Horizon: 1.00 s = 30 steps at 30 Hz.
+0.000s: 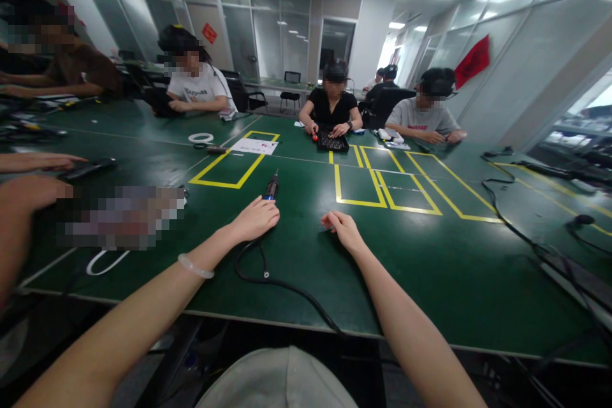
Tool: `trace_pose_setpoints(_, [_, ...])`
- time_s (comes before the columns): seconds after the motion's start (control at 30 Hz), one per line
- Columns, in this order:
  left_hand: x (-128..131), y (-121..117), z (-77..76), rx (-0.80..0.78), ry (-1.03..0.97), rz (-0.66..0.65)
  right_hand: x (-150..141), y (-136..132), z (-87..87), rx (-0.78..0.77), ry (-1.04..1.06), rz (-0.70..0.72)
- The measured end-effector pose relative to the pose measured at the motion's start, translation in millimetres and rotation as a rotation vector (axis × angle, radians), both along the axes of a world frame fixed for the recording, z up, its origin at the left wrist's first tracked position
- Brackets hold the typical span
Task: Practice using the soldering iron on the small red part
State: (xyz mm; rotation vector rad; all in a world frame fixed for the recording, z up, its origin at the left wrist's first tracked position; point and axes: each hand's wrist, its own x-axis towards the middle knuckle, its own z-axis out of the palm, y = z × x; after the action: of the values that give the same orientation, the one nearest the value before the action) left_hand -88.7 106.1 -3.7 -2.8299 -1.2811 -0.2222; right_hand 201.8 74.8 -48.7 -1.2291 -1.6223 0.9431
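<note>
My left hand (pixel 257 218), with a pale bracelet (pixel 195 266) on its wrist, is closed over a corded electric screwdriver (pixel 272 186) on the green table. The screwdriver is black with a blue band, and its thin metal tip points away from me. Most of its handle is hidden under my palm. Its black cord (pixel 291 289) loops on the table and runs over the near edge. To the right, my right hand (pixel 343 229) rests on the table with curled fingers. Something small and clear seems to be at its fingertips, too blurred to name.
Yellow tape outlines (pixel 361 204) mark the green table (pixel 306 255). A white sheet (pixel 253 146) and a roll of white tape (pixel 200 138) lie farther off. Cables (pixel 507 217) run along the right. Across sits a person with a black tray (pixel 333 141). Another person's hand (pixel 52 161) is at left.
</note>
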Motion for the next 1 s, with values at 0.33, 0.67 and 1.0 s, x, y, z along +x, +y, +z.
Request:
trace_pose_setpoints(0.33, [-101.3, 30.1, 8.6, -0.078, 0.128, 0.143, -1.7, -1.0, -0.3, 0.014, 0.002, 0.001])
trace_pose_setpoints(0.67, [-154.7, 32.7, 10.8, -0.024, 0.079, 0.318, -2.5, -1.4, 1.0, 0.016, -0.015, 0.006])
trace_pose_setpoints(1.0, [-141.5, -3.9, 11.2, 0.315, 0.192, 0.532, -4.4, -0.8, -1.2, 0.014, -0.038, 0.007])
